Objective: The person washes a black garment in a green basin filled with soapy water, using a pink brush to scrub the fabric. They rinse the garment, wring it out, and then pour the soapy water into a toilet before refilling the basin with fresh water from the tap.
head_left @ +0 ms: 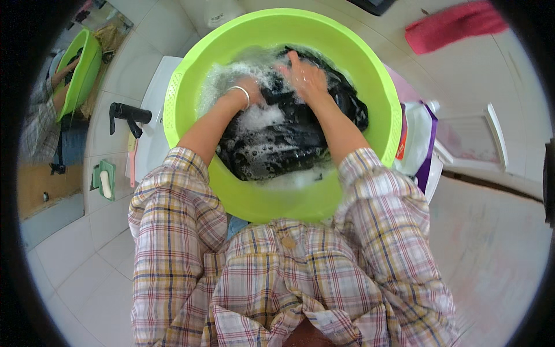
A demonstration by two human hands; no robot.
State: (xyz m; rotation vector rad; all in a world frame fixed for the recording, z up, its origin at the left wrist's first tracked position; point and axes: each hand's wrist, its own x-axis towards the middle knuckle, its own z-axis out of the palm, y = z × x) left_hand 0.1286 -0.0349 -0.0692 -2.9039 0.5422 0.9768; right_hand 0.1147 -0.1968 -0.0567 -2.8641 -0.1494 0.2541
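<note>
A large lime-green plastic basin [277, 204] stands before me, holding sudsy water and a soaked black garment [290, 143]. My left hand [249, 91], with a silver bangle at the wrist, is partly sunk in foam at the garment's left side; its fingers are hidden, so its grip cannot be told. Over the garment's upper part, my right hand [305, 78] lies wet with the fingers apart and one finger stretched towards the far rim. White foam [260, 117] floats between the hands and along the basin's left side.
Left of the basin are a sink [151, 126] with a black faucet [130, 115], a pink-handled brush [132, 160], a soap bar [105, 184] in a green dish [113, 173], and a mirror [52, 191]. At right stand a detergent bottle [416, 134] and a white-framed plastic piece [498, 134]. A red cloth [455, 26] hangs beyond.
</note>
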